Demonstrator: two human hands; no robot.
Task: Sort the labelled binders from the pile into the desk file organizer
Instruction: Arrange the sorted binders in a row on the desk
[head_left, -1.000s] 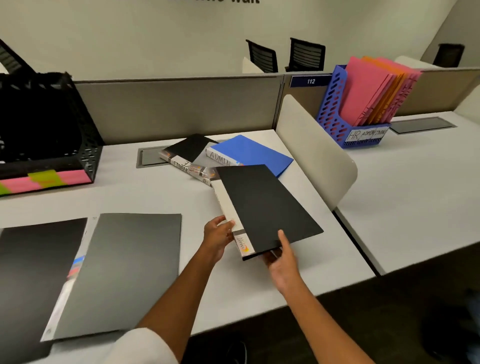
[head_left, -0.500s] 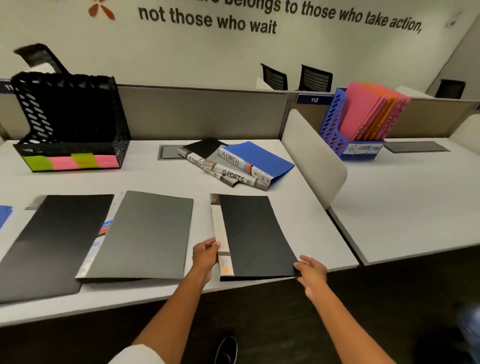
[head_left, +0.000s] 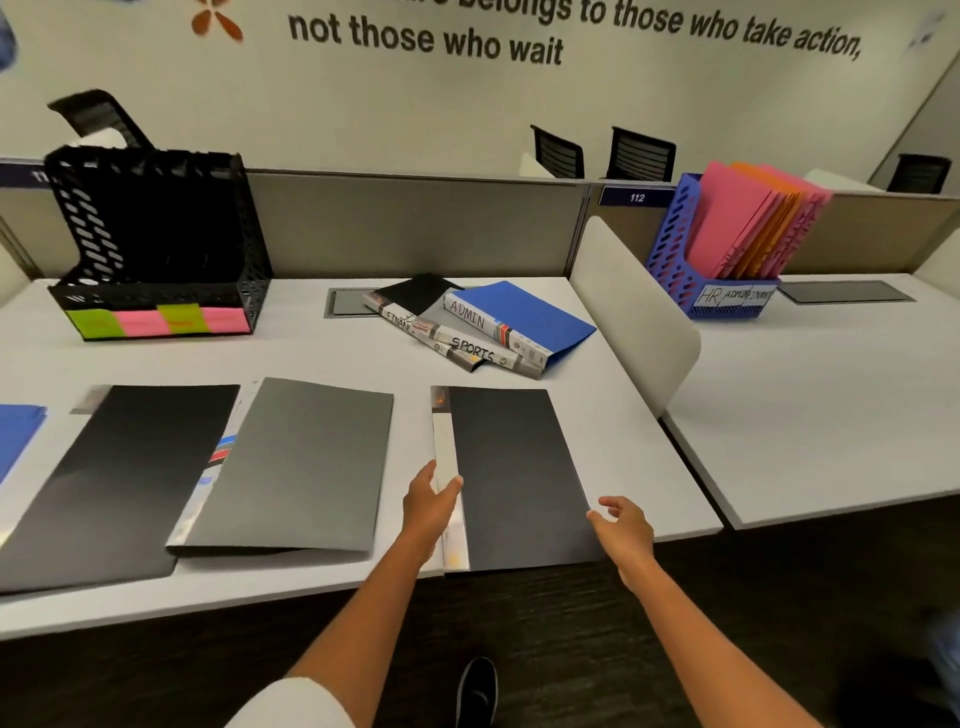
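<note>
A black binder (head_left: 514, 478) with a white spine lies flat at the desk's front edge, its near end slightly over the edge. My left hand (head_left: 431, 506) rests on its spine, thumb on top, fingers straight. My right hand (head_left: 621, 525) hovers at the binder's right edge with loosely curled fingers and holds nothing. The pile sits behind: a blue binder marked ADMIN (head_left: 519, 312), one marked SPORTS (head_left: 472, 351) and one marked FINANCE (head_left: 400, 322). The black mesh file organizer (head_left: 156, 234), with green and pink notes along its front, stands at the back left.
Two more black binders (head_left: 301, 467) (head_left: 114, 478) lie flat to the left, and a blue one (head_left: 15, 436) shows at the left edge. A white divider (head_left: 634, 312) bounds the desk on the right. Beyond it, a blue organizer (head_left: 727, 296) holds pink and orange folders.
The black binder came down from the pile and now lies flat at the front edge. My right hand has let go of its corner. My view has lifted toward the wall.
</note>
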